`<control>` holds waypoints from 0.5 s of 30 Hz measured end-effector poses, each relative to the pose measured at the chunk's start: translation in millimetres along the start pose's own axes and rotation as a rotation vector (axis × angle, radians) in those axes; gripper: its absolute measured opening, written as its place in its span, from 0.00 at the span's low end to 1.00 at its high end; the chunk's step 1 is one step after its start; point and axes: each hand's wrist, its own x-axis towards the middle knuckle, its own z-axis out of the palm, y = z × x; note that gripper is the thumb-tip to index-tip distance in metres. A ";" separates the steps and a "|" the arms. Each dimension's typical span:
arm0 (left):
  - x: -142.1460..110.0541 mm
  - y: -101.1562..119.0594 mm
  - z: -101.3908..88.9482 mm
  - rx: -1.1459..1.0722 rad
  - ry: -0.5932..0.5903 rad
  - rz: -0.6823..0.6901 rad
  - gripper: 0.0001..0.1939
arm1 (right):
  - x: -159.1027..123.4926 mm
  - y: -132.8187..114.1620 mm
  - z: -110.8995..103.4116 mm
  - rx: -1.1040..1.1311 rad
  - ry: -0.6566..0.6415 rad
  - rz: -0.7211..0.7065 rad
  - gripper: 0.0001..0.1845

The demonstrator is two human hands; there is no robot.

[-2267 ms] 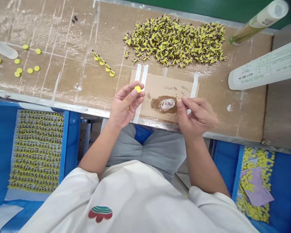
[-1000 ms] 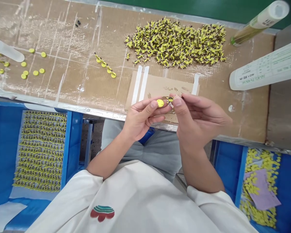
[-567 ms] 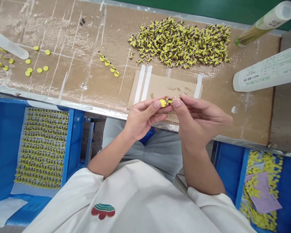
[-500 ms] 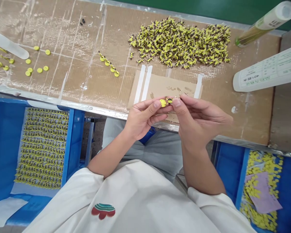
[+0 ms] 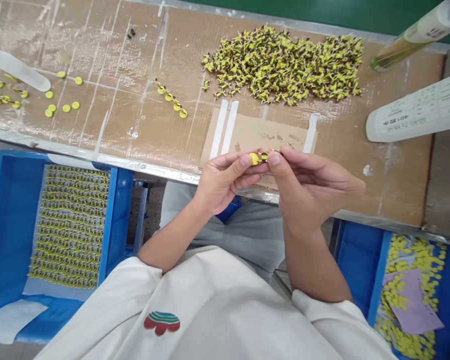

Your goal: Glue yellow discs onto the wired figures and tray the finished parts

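We log both grips as pinching. Left grip (image 5: pixel 218 186) grasps a yellow disc (image 5: pixel 254 159) by its near side, presumably so the thumb doesn't cover its face. Right grip (image 5: pixel 309 184) grasps a small yellow-and-black figure (image 5: pixel 264 156) between thumb and fingertip, its near end hidden; we guess the tip pinch is for fine control. Disc and figure meet or nearly meet; we can't tell if they touch. Both sit over the cardboard piece (image 5: pixel 264 131), near the front of the surface (image 5: pixel 393 160); white tape (image 5: pixel 230 127) likely stops it sliding. The pile of figures (image 5: pixel 285 67) lies behind, probably within easy reach. Loose discs (image 5: pixel 66 108) lie well off to the left, perhaps spread out for easier picking.
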 end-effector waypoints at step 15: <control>2.8 -1.0 -1.0 -0.032 -0.047 0.084 0.11 | -0.3 -5.4 -5.4 0.006 -0.116 0.020 0.10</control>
